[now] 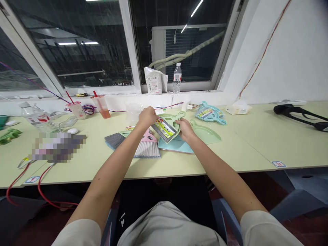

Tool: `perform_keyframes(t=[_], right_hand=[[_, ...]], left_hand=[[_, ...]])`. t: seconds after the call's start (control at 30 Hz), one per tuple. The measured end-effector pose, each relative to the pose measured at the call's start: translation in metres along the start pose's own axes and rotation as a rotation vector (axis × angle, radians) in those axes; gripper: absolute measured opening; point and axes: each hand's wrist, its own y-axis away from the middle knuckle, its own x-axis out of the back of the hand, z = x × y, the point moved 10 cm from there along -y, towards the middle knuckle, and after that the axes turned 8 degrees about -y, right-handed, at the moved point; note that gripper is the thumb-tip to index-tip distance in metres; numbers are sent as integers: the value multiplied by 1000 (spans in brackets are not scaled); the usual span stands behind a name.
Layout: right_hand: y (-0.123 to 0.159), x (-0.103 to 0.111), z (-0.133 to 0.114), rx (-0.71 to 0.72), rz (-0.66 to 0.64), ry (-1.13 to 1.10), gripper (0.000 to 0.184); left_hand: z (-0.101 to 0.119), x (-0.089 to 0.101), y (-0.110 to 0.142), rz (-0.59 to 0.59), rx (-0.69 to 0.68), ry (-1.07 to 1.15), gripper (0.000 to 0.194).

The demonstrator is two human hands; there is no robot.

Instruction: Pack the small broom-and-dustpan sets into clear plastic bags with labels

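Observation:
Over the table I hold a small green dustpan and brush set [166, 127], tilted, with a yellow-green label across the grey bristles. My left hand [148, 117] is closed at its upper left side. At the right edge, the fingers of my right hand [186, 129] grip the dustpan. Beneath the set lie a light blue dustpan [176, 146] and a pale green dustpan [207, 134]. A pink broom head [147, 147] with pale bristles rests under my left forearm, beside a grey-bristled broom head [114, 139]. Behind my right hand sits a packaged blue dustpan and brush set [210, 113].
Two cups with red straws, one a cup of reddish drink [101, 107], stand at the back left. A water bottle [177, 78] and a white packet [154, 81] are on the windowsill. Tissues [238, 108] and a black strapped object [297, 114] lie right. Red cables [42, 191] hang left.

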Motion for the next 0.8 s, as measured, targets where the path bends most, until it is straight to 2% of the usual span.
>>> perform_keyframes(t=[0.17,0.33,0.43,0.53,0.6,0.67,0.8], right_hand=[[1,0,0,-2,1,-5,20],[4,-2,-2,-2,-4,-26,19],[6,-3,-4,-1,17,-47,16],[7,-4,-7,-4,34,-102,14],[9,-5,-10,0,28,-140,15],[10,-8,-15,12,10,-173,15],[14,-13,-21,30,-30,-227,16]], left_hand=[[-2,-1,2,4,17,-28,24],[-3,8,5,40,29,-38,26],[-10,20,4,122,25,-99,21],[-28,30,4,205,58,16,21],[-44,18,4,124,115,250,21],[-51,-6,7,-43,154,558,20],[-37,-44,23,-367,155,1033,17]])
